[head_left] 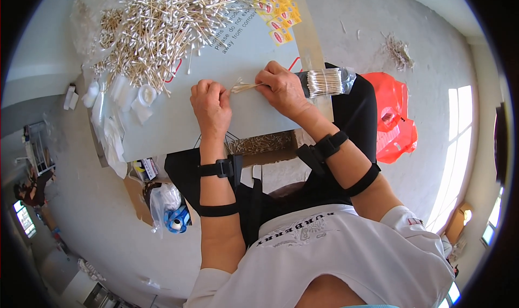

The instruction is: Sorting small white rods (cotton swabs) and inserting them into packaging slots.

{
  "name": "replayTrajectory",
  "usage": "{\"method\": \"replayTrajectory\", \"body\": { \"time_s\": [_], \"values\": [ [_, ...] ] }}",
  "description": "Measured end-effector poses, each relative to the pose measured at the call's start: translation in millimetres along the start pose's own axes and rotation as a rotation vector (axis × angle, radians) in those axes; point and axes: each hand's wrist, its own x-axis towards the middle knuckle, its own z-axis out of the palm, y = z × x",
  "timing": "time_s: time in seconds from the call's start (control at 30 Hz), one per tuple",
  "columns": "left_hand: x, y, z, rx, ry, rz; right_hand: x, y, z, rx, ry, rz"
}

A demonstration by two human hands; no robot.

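My left hand (211,105) and my right hand (281,89) rest on a grey board (178,129) and together pinch a small bunch of wooden cotton swabs (244,86) between their fingertips. A clear plastic bag packed with cotton swabs (324,82) lies just right of my right hand, at the board's edge. A big loose heap of cotton swabs (157,21) covers the far left part of the board. Both forearms wear black straps.
Yellow and red stickers (275,13) lie at the board's far side. Small white round containers and clear bags (130,97) sit at its left. A red plastic bag (392,118) lies on the floor to the right. A box of swabs (259,144) is under the board.
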Motion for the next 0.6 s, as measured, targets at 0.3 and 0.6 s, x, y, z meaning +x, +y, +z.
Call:
{"method": "replayTrajectory", "body": {
  "time_s": [0.3, 0.6],
  "values": [
    [22, -2, 12, -0.017, 0.045, 0.07, -10, -2, -4, 0.136, -0.013, -0.042],
    [12, 18, 12, 0.004, -0.099, 0.169, -37, -7, -8, 0.158, 0.079, -0.028]
  ]
}}
